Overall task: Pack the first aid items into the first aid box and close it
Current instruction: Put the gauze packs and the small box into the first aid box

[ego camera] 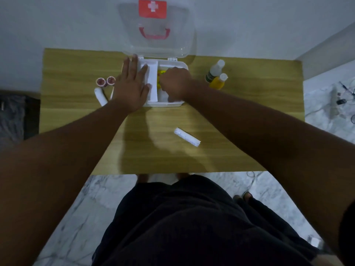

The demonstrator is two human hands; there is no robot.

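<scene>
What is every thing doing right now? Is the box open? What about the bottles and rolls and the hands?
First aid box: open, lid up.
Left hand: flat, fingers spread, on the box's left edge.
Right hand: curled, inside the box; grip unclear.
White bottle: capped, outside the box.
Yellow bottle: capped, outside the box.
Two tape rolls: outside, left.
Left bandage roll: lying, unpacked.
Near bandage roll: lying, unpacked.

Place: you're in a home room | cues: marble-pattern floor tiles [80, 204], small wooden table [76, 112], cables on floor [343, 96], plain white wall [57, 22]
</scene>
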